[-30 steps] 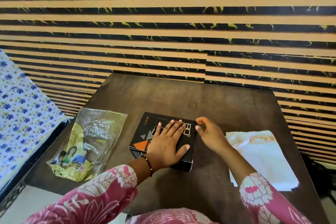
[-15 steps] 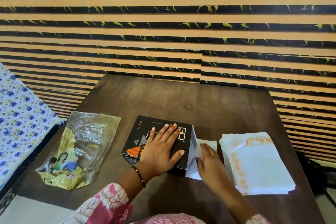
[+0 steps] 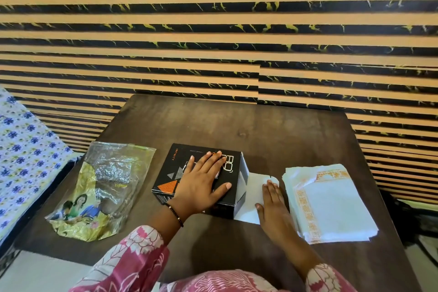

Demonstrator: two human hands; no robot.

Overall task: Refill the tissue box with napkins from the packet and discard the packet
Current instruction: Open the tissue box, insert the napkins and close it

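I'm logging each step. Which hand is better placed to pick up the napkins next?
Right. The right hand lies flat on the box's open flap, right beside the napkins. The left hand presses flat on the box, steadying it.

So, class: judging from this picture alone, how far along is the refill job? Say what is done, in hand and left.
Done: the packet lies emptied on the table, and the napkins sit stacked beside the box. In hand: the left hand presses the box flat while the right hand rests on its opened end flap. Left: sliding the napkins in, closing the flap and discarding the packet.
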